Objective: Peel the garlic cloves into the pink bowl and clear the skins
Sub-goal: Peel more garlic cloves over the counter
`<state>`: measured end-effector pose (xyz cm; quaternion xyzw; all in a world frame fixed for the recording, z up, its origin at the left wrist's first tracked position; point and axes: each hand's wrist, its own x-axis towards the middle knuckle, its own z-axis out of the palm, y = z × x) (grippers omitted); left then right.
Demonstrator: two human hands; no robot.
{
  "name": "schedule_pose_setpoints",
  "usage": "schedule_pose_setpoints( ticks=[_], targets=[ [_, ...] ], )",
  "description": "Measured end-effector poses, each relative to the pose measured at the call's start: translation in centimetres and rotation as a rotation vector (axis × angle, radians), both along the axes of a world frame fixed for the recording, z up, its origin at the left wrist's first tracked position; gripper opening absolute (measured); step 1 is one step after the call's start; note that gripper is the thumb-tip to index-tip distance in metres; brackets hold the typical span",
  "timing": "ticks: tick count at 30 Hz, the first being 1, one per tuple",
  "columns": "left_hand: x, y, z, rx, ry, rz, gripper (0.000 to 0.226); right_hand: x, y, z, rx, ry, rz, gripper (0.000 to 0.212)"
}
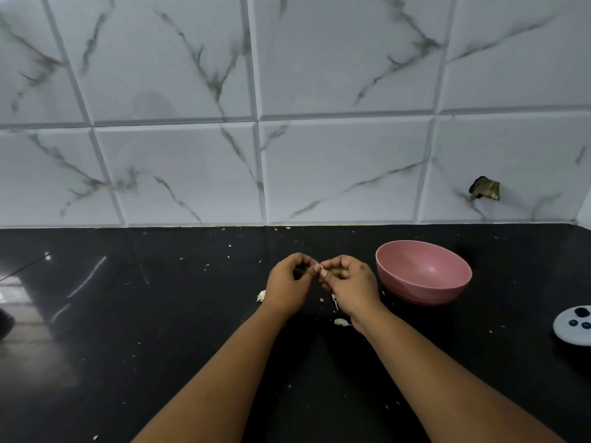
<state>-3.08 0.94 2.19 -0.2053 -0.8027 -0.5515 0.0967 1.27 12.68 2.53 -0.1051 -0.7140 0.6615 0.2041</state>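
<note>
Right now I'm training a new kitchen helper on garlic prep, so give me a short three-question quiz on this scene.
1. True or false: the pink bowl lies on the side of the right hand.
2. Multiple choice: the counter is A) white marble, B) glossy black, C) wooden.
3. Fill in: loose garlic skins lie on the ______.

The left hand and right hand meet fingertip to fingertip, fingers curled; what they pinch is too small to tell.

Key: 1 true; 2 B; 3 counter.
</note>
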Motion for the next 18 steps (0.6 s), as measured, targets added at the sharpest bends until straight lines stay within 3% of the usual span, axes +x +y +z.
schedule_pose_setpoints(
  ticks=[8, 18],
  targets=[
    [-0.25, 0.06, -0.34, -0.076, 0.006, 0.039, 0.008, -0.18, 0.49, -0.31, 0.227, -0.006, -0.024, 0.007],
    [-0.31, 0.21, -0.53, -0.141, 0.043, 0.072, 0.009, -0.33, 0.42, -0.04, 0.250, -0.005, 0.023, 0.005]
  ],
)
